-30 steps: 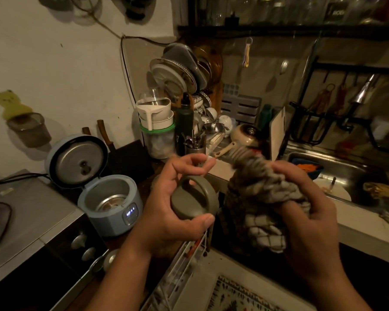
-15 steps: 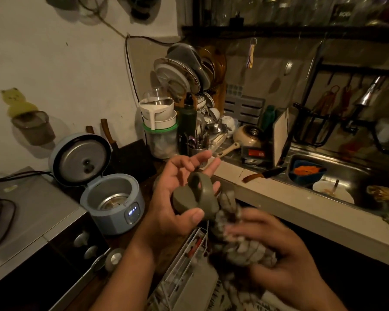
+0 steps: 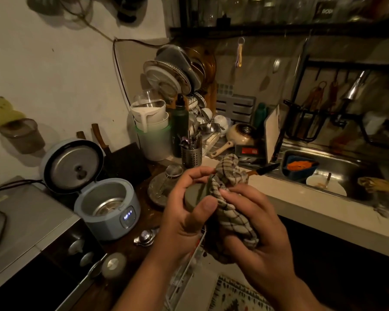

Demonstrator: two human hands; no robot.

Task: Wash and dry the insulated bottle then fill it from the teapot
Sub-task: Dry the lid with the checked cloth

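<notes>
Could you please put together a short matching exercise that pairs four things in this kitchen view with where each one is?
Things:
1. bottle lid
2. checked cloth
3. knife
4. blue bowl

Places:
A. in the sink
B. held in the left hand
C. on the counter edge beside the sink
D. gripped by the right hand

Pairs: 1-B, 2-D, 3-C, 4-A.
</notes>
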